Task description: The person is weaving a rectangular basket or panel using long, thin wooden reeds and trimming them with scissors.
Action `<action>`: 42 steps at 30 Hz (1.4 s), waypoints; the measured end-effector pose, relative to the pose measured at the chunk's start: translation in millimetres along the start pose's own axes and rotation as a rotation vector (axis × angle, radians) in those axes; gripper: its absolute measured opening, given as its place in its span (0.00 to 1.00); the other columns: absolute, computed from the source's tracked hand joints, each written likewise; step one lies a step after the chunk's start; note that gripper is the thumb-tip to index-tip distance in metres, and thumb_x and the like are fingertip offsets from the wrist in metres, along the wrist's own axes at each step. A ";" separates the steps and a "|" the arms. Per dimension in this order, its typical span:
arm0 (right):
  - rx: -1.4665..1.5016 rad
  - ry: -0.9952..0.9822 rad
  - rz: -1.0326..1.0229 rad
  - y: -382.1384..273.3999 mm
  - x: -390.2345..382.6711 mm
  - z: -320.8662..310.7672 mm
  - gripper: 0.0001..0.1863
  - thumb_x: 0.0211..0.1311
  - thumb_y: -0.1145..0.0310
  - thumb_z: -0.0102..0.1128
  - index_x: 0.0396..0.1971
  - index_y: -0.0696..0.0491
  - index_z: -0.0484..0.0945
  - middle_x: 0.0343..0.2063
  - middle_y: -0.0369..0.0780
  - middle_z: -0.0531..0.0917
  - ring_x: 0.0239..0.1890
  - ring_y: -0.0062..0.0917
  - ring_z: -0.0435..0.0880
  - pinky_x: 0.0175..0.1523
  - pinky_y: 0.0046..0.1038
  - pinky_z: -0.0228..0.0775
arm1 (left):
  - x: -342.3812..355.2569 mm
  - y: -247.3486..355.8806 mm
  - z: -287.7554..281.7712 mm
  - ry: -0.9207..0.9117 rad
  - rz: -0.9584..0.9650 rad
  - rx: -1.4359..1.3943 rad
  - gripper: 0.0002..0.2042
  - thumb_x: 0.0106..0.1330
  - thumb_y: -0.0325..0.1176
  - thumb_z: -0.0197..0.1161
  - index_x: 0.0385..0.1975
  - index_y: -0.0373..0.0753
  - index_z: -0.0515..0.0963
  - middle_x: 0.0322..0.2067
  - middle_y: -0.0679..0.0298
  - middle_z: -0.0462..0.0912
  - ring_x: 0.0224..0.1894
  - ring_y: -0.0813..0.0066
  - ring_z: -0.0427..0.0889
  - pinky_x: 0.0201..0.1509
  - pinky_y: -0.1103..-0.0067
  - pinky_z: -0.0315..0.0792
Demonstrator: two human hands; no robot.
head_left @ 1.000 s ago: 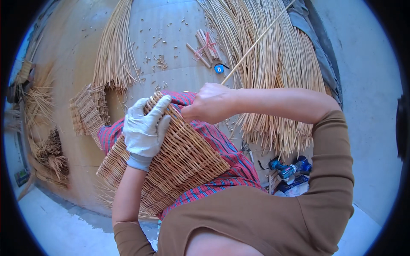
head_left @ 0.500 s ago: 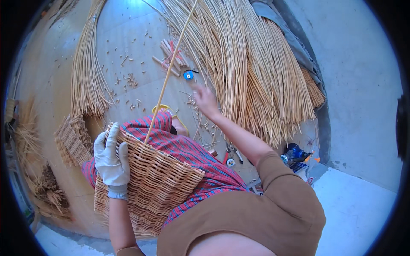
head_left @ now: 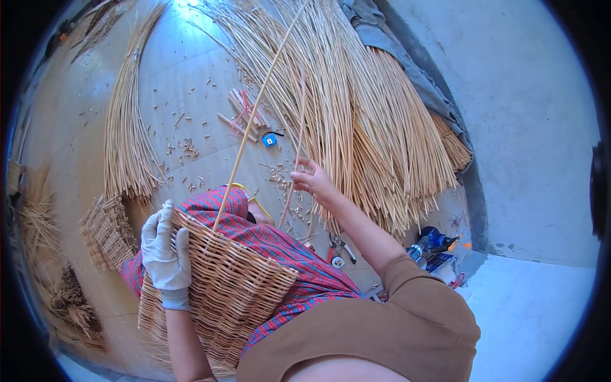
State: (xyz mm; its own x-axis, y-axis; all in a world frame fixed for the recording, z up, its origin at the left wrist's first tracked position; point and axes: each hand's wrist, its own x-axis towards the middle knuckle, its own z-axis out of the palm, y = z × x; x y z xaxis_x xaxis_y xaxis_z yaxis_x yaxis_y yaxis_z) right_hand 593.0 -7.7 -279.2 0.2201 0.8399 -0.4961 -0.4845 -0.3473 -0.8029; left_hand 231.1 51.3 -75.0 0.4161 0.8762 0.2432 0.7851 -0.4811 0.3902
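A woven wicker basket [head_left: 229, 280] rests tilted on my lap, over a red plaid cloth [head_left: 270, 245]. My left hand [head_left: 164, 248], in a pale work glove, is closed on its upper left rim, the thumb along the outer wall and the other fingertips hidden. One long cane [head_left: 245, 130] rises from the basket's rim and leans up to the right. My bare right hand [head_left: 313, 181] is raised to the right of the basket, pinching a thin reddish cane [head_left: 300, 130] between thumb and fingers.
A wide bundle of loose canes [head_left: 363, 127] covers the floor ahead. A smaller bundle [head_left: 130, 127] lies at the left. Between them are a blue tape measure [head_left: 270, 139], tied short sticks [head_left: 245, 111] and scattered offcuts. Pliers [head_left: 336, 248] and a blue power tool [head_left: 436, 240] lie at the right.
My right hand has drawn back slightly toward me and now pinches a thin cane. The left hand stays on the basket rim. The whole view has shifted a little.
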 end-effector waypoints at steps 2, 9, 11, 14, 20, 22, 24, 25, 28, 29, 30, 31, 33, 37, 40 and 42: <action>-0.145 -0.155 -0.266 -76.0 -46.8 13.7 0.14 0.71 0.69 0.69 0.52 0.52 0.77 0.41 0.36 0.85 0.40 0.21 0.86 0.43 0.25 0.81 | 4.3 1.8 3.8 0.049 0.039 -0.059 0.25 0.74 0.42 0.63 0.67 0.40 0.78 0.54 0.51 0.81 0.56 0.52 0.81 0.62 0.66 0.74; -0.212 0.081 -1.302 -221.2 -125.4 67.8 0.09 0.82 0.68 0.55 0.55 0.51 0.72 0.34 0.39 0.83 0.38 0.25 0.86 0.42 0.29 0.81 | 16.4 7.7 -8.6 0.060 0.130 -0.182 0.22 0.74 0.38 0.64 0.66 0.42 0.79 0.54 0.52 0.84 0.54 0.52 0.83 0.61 0.65 0.76; -0.159 -0.032 -1.422 -236.1 -136.0 82.9 0.11 0.82 0.68 0.54 0.57 0.52 0.71 0.33 0.38 0.82 0.33 0.23 0.83 0.40 0.29 0.80 | 9.0 -2.3 -3.4 0.081 0.074 -0.175 0.21 0.75 0.37 0.62 0.66 0.40 0.79 0.55 0.51 0.83 0.56 0.52 0.83 0.62 0.65 0.75; -0.049 -0.167 -1.339 -255.7 -148.0 98.7 0.14 0.83 0.66 0.52 0.61 0.54 0.69 0.31 0.35 0.78 0.28 0.18 0.75 0.36 0.27 0.76 | 2.0 -7.2 -0.1 0.089 0.025 -0.150 0.20 0.78 0.37 0.59 0.66 0.38 0.78 0.56 0.50 0.83 0.58 0.51 0.83 0.63 0.66 0.75; 0.123 -0.446 -0.876 -240.8 -84.2 144.9 0.17 0.82 0.60 0.55 0.60 0.53 0.70 0.29 0.33 0.74 0.31 0.18 0.74 0.38 0.23 0.71 | -6.9 -8.9 -4.1 0.390 0.123 -0.061 0.22 0.81 0.42 0.52 0.67 0.36 0.76 0.53 0.50 0.83 0.58 0.46 0.80 0.68 0.58 0.70; 0.197 -0.484 -0.824 -228.8 -78.8 156.5 0.15 0.84 0.60 0.51 0.60 0.52 0.69 0.30 0.34 0.75 0.31 0.20 0.73 0.38 0.23 0.72 | 3.0 6.4 -17.1 0.452 0.197 -0.045 0.23 0.81 0.47 0.51 0.64 0.37 0.78 0.50 0.54 0.84 0.57 0.50 0.80 0.68 0.57 0.69; 0.228 -0.542 -0.825 -226.8 -72.0 162.1 0.15 0.85 0.61 0.48 0.60 0.53 0.68 0.31 0.36 0.78 0.32 0.20 0.76 0.39 0.24 0.73 | 12.8 30.7 -35.3 0.191 0.375 0.021 0.23 0.80 0.49 0.52 0.59 0.38 0.82 0.43 0.58 0.85 0.52 0.54 0.83 0.63 0.58 0.71; 0.261 -0.599 -0.826 -225.8 -70.2 164.7 0.15 0.86 0.62 0.46 0.61 0.53 0.68 0.32 0.37 0.81 0.33 0.21 0.79 0.40 0.25 0.75 | 9.5 33.2 -34.5 0.012 0.333 -0.051 0.19 0.78 0.47 0.57 0.53 0.40 0.84 0.35 0.64 0.85 0.43 0.60 0.84 0.57 0.60 0.72; -0.326 -0.148 -0.860 -232.4 -71.3 186.5 0.14 0.85 0.62 0.47 0.59 0.54 0.71 0.37 0.41 0.87 0.35 0.22 0.86 0.42 0.25 0.78 | 5.0 29.9 -27.9 0.032 0.101 -0.177 0.08 0.72 0.36 0.66 0.44 0.40 0.84 0.29 0.59 0.85 0.32 0.56 0.85 0.41 0.62 0.76; -0.827 -0.027 -0.776 -236.1 -76.6 182.6 0.10 0.81 0.64 0.53 0.51 0.53 0.77 0.39 0.42 0.90 0.38 0.25 0.90 0.44 0.27 0.80 | 5.7 26.8 -27.3 0.045 0.102 -0.175 0.08 0.72 0.36 0.66 0.44 0.40 0.84 0.29 0.59 0.85 0.32 0.56 0.85 0.41 0.62 0.76; -1.185 -0.123 -0.803 -228.0 -87.1 182.0 0.08 0.76 0.65 0.57 0.47 0.52 0.79 0.36 0.40 0.90 0.36 0.28 0.90 0.43 0.29 0.81 | 5.9 25.6 -27.0 0.010 0.010 -0.116 0.08 0.71 0.35 0.66 0.44 0.40 0.84 0.30 0.57 0.85 0.32 0.54 0.85 0.39 0.62 0.76; -1.543 -0.221 -0.815 -217.7 -95.7 183.9 0.06 0.72 0.66 0.60 0.42 0.51 0.80 0.33 0.38 0.89 0.35 0.31 0.90 0.43 0.31 0.81 | 6.4 24.9 -27.9 -0.025 -0.083 -0.057 0.07 0.71 0.34 0.67 0.43 0.40 0.84 0.30 0.55 0.85 0.32 0.51 0.85 0.37 0.63 0.77; -1.402 -0.425 -1.554 -195.1 -101.2 196.9 0.08 0.70 0.64 0.61 0.46 0.46 0.82 0.33 0.36 0.88 0.35 0.34 0.89 0.40 0.36 0.81 | 9.9 36.5 -20.7 -0.011 -0.004 -0.085 0.07 0.71 0.34 0.67 0.43 0.40 0.84 0.31 0.54 0.85 0.33 0.51 0.85 0.38 0.62 0.77; -1.743 -0.920 -1.037 -192.4 -66.2 201.3 0.05 0.69 0.62 0.61 0.42 0.42 0.80 0.30 0.34 0.86 0.32 0.29 0.89 0.32 0.37 0.75 | 11.6 39.0 -18.4 0.075 0.070 -0.273 0.13 0.66 0.33 0.72 0.48 0.40 0.84 0.35 0.56 0.87 0.36 0.55 0.86 0.42 0.65 0.79; -1.895 -0.849 -0.932 -214.9 -50.0 196.3 0.05 0.70 0.63 0.60 0.42 0.42 0.79 0.28 0.33 0.86 0.32 0.31 0.89 0.31 0.37 0.74 | 6.5 15.6 -38.9 0.154 -0.011 -0.207 0.18 0.62 0.33 0.76 0.52 0.38 0.84 0.42 0.58 0.86 0.44 0.60 0.85 0.48 0.69 0.80; -1.872 -0.854 -0.964 -213.0 -45.0 189.3 0.05 0.70 0.64 0.60 0.43 0.41 0.79 0.27 0.32 0.86 0.30 0.31 0.89 0.29 0.37 0.73 | -3.4 -8.2 -38.4 0.220 -0.163 -0.155 0.17 0.64 0.33 0.75 0.51 0.37 0.83 0.43 0.58 0.85 0.47 0.59 0.84 0.51 0.69 0.78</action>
State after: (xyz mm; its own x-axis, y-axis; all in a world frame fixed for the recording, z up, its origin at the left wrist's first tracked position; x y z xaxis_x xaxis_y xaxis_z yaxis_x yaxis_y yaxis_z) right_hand 526.0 107.4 -23.3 -0.7160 0.6913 -0.0974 0.6942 0.6904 -0.2035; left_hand 205.7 51.2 -44.9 0.1678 0.9230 0.3462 0.7470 -0.3483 0.5663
